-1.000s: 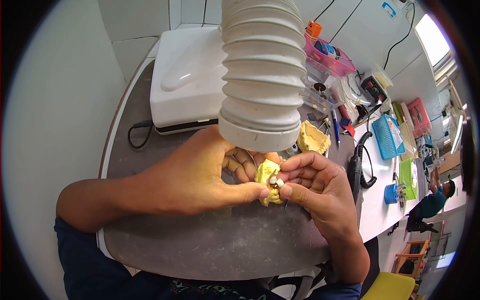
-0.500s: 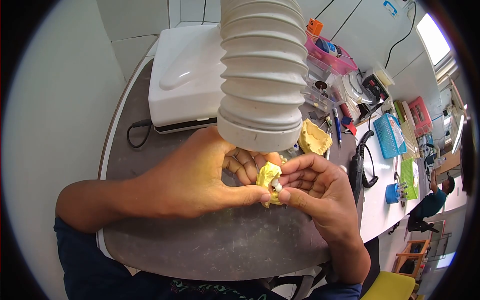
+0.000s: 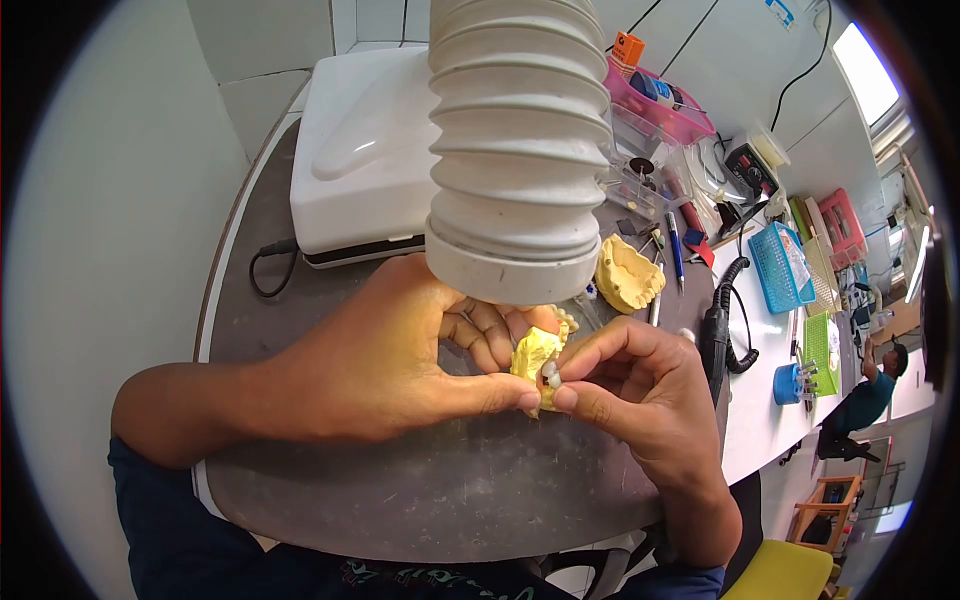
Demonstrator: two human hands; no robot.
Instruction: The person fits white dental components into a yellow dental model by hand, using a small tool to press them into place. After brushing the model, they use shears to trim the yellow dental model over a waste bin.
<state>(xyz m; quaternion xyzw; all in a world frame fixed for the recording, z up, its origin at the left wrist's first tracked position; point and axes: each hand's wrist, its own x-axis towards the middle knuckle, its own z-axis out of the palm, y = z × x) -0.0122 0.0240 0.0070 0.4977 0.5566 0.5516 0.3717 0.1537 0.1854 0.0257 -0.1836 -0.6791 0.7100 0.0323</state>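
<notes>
Yellow dental cast, held above the grey bench, just below the mouth of the ribbed white suction hose. From my station I read the left hand as closed around the cast, thumb beneath it and fingers curled behind. The right hand is drawn narrow, with thumb and forefinger pinched on a small white tooth piece set against the cast's front. I cannot tell whether the piece is fully seated. Behind the hose a white machine stands on the bench, and a black cable loops from its left side. A second yellow cast lies right of the hose, with a blue pen just beside it and a black handpiece with a coiled cord nearer the bench edge. Farther right are a blue basket and a pink tray. A co-worker sits well apart at far right.
</notes>
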